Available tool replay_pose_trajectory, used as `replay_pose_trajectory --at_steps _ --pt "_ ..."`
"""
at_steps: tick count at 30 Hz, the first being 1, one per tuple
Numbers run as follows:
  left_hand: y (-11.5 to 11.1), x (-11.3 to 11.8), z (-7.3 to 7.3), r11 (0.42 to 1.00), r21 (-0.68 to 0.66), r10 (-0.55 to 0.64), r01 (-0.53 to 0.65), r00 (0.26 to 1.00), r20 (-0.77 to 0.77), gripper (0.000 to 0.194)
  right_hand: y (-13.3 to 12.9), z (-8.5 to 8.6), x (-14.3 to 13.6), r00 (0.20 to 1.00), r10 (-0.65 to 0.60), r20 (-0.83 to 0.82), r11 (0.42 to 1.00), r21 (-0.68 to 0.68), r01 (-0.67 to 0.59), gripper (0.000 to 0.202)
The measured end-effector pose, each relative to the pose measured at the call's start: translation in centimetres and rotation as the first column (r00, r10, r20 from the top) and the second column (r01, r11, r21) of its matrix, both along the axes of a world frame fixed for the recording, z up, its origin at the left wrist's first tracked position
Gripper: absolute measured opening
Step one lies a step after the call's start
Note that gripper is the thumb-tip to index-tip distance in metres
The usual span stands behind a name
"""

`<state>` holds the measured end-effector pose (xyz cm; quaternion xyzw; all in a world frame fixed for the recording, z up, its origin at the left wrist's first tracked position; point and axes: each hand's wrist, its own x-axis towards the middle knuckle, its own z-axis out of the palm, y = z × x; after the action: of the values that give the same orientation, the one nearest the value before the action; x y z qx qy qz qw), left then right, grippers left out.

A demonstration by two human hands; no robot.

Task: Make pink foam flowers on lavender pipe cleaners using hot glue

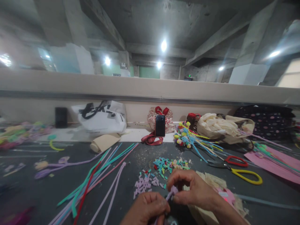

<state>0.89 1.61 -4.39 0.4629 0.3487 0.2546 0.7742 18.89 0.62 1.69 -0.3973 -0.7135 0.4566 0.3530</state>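
Low in the middle of the view, my left hand (150, 207) is closed in a pinch on a lilac fuzzy pipe cleaner (169, 196). My right hand (191, 189) curls its thumb and fingers around the bunched upper end of the same pipe cleaner. Its lower part is hidden by my left hand. Just beyond my hands lie short cut lilac pieces (144, 185) and a pile of turquoise, cream and red pieces (164, 165). Long pipe cleaners (93, 175) in teal, red, pink and lilac fan out to the left.
Scissors (236, 170) with red and yellow handles lie right of my hands. Behind stand a phone (160, 126), a white bag (103, 118), a flower bundle (187, 137) and a cloth bag (225, 126). Pink sheet (276, 165) lies far right on the dark table (126, 200).
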Motion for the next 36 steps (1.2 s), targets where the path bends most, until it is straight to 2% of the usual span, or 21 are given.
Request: replay_pose_trajectory --at_steps 4,8,10,13,16,18,21,25,27,30,32,34,36 --pt "0.1 0.0 0.0 1.0 0.002 0.005 -0.005 1.0 0.002 0.038 -0.1 0.0 -0.1 1.0 -0.013 0.024 0.999 -0.035 0.014 0.025" --pt "-0.1 -0.2 0.4 0.999 -0.004 0.036 -0.036 0.999 0.037 0.037 0.1 0.1 0.3 0.998 0.021 -0.061 0.999 -0.041 -0.023 0.042" --pt "-0.2 -0.2 0.6 0.996 -0.025 0.084 -0.083 0.995 0.056 0.036 0.5 0.1 0.7 0.99 -0.055 -0.127 0.998 -0.039 0.05 0.042" --pt "-0.3 -0.1 0.8 0.968 -0.104 0.238 -0.227 0.964 0.117 0.034 1.1 -0.1 0.8 0.951 -0.239 -0.199 0.969 -0.106 0.221 0.031" --pt "-0.5 0.0 1.0 0.936 -0.163 0.337 -0.311 0.926 0.171 0.033 1.3 -0.7 0.1 0.928 -0.319 -0.194 0.94 -0.19 0.284 0.025" --pt "-0.7 0.1 1.3 0.931 -0.159 0.355 -0.329 0.917 0.184 0.031 1.1 -1.4 -1.0 0.936 -0.304 -0.176 0.931 -0.262 0.253 0.025" --pt "-0.9 0.1 1.7 0.914 -0.11 0.405 -0.391 0.893 0.194 0.031 0.4 -2.6 -2.8 0.96 -0.226 -0.166 0.904 -0.403 0.143 0.031" --pt "-1.0 0.3 1.5 0.917 -0.078 0.399 -0.392 0.89 0.22 0.032 -0.2 -4.4 -4.6 0.917 -0.133 -0.376 0.883 -0.465 -0.062 0.034" --pt "-0.7 0.5 1.1 0.92 -0.101 0.391 -0.378 0.892 0.227 0.032 -0.1 -5.2 -4.9 0.904 -0.109 -0.413 0.883 -0.458 -0.103 0.034" --pt "-0.2 0.6 0.4 0.902 -0.147 0.43 -0.407 0.88 0.204 0.031 0.2 -6.0 -5.1 0.925 -0.117 -0.362 0.88 -0.47 -0.072 0.034" --pt "-0.1 0.6 0.2 0.892 -0.162 0.446 -0.421 0.878 0.173 0.029 0.1 -5.8 -5.2 0.941 -0.122 -0.317 0.877 -0.478 -0.047 0.031" --pt "-0.2 0.4 0.5 0.888 -0.167 0.453 -0.43 0.879 0.15 0.026 -0.5 -4.9 -5.1 0.968 -0.108 -0.227 0.895 -0.447 -0.005 0.023" --pt "-0.6 0.3 1.1 0.877 -0.17 0.473 -0.449 0.869 0.147 0.026 -1.5 -3.0 -4.2 0.993 -0.097 -0.061 0.93 -0.362 0.068 0.017"
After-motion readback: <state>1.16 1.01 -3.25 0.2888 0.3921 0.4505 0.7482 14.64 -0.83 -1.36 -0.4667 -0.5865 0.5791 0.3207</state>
